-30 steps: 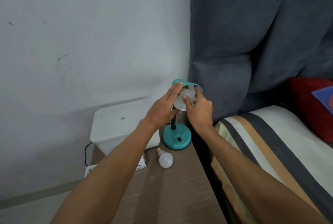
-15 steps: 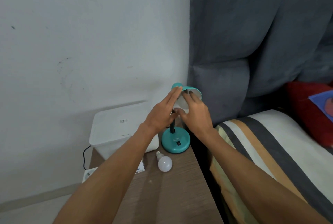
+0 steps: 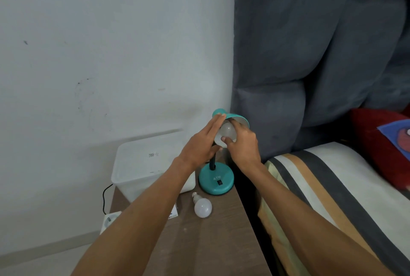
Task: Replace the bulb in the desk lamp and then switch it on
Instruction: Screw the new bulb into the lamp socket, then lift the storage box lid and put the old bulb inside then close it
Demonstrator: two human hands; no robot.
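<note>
Hands [image 3: 200,144] around bulb [image 3: 226,132] (spare [image 3: 203,207] nearby)

teal desk lamp [image 3: 216,181]: upright | white bulb [image 3: 226,132]: in shade | spare bulb [image 3: 202,207]: lying on table

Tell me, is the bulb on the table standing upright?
No, the spare bulb lies on its side on the wooden table, near the lamp base.
</note>
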